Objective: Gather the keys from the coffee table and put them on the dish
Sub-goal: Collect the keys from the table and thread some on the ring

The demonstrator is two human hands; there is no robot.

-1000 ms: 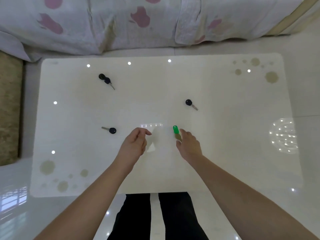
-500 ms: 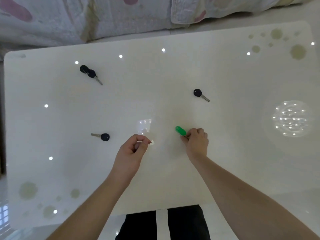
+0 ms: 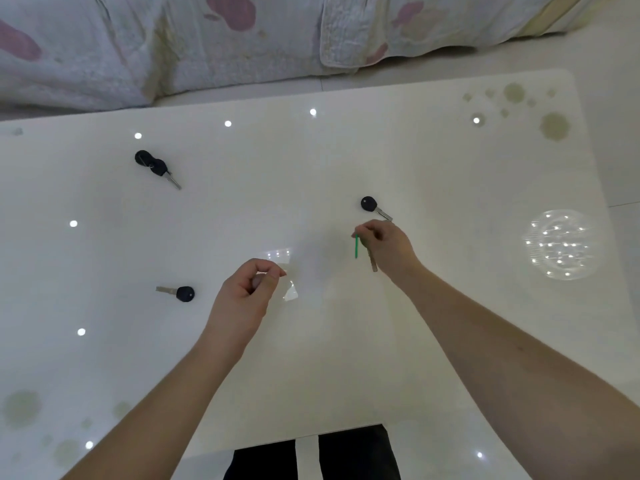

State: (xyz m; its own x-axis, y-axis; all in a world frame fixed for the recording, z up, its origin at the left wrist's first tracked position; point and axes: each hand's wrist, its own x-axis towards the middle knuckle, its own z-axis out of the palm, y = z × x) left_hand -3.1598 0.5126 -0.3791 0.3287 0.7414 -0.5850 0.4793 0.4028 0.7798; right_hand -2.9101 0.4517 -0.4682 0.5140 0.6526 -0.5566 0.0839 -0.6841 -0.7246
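My right hand pinches the green-headed key and holds it just above the white coffee table; the key's head shows edge-on and its blade hangs below my fingers. Just beyond that hand lies a black-headed key. Another black-headed key lies to the left of my left hand. A pair of black-headed keys lies at the far left. A clear dish, barely visible, sits mid-table, and my left hand's thumb and forefinger pinch its near rim.
A sofa with a white and pink floral cover runs along the table's far side. Ceiling lights and a round lamp glare reflect off the glossy top. My dark trousers show at the near edge.
My right hand has lifted the green-headed key off the table and carried it up and right, towards the black-headed key. My left hand has stayed at the dish's rim. The camera has shifted.
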